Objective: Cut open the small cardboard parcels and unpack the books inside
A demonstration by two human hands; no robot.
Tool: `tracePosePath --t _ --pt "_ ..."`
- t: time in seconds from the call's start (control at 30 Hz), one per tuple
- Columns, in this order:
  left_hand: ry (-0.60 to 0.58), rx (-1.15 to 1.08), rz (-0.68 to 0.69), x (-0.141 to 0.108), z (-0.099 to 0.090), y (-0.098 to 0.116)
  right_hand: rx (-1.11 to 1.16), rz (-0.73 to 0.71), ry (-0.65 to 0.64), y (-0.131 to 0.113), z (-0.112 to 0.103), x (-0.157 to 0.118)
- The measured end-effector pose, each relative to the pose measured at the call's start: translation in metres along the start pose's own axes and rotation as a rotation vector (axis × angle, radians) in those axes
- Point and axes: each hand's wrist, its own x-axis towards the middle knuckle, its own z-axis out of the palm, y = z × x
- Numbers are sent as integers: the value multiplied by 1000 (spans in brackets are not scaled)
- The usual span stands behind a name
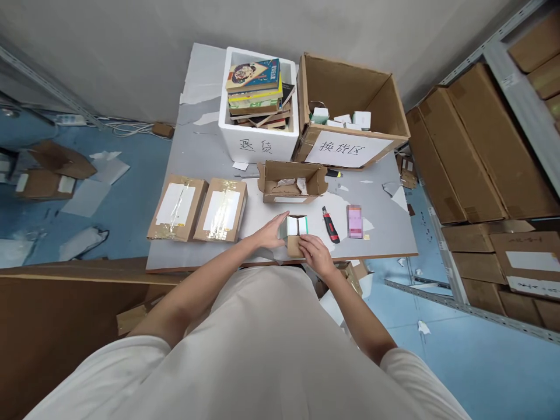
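Note:
At the table's front edge, two small white cartons with green edges (pixel 297 226) stand side by side with a narrow gap between them. A brown cardboard flap (pixel 294 247) lies in front of them. My left hand (pixel 270 231) grips the cartons from the left, thumb near the front and fingers along the side. With closed fingertips, my right hand (pixel 317 254) pinches the right edge of the flap. Whether the flap belongs to a box around the cartons I cannot tell. Just behind is an open brown cardboard box (pixel 291 198) with crumpled paper inside.
A red-black utility knife (pixel 331 225) and a phone (pixel 354 221) lie to the right. Two taped parcels (pixel 221 210) sit left. Behind stand a white foam box (pixel 258 146) of books and a large carton (pixel 354 146) holding small boxes. Shelving (pixel 455 268) borders the right.

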Motion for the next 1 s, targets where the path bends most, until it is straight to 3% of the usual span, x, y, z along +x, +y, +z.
tracePosePath --t 0.1,0.17,0.3,0.43,0.57,0.73,0.87,1.0 --pt "151 7 -3 -4 1 16 -39 69 41 1 5 8" --pt "222 94 74 -4 2 26 -65 85 47 1 8 12" --pt "103 313 263 -3 3 33 -38 114 113 2 8 16" --pt "90 426 242 -2 3 29 -39 143 39 2 -2 28" --pt "106 392 209 0 3 26 -111 169 -152 3 -15 42" --pt "119 332 225 5 2 23 -199 156 -274 1 -28 56" --pt "119 308 253 8 1 24 -226 146 -300 0 -32 64" --pt "176 278 222 4 2 20 -155 155 -232 7 -31 62"
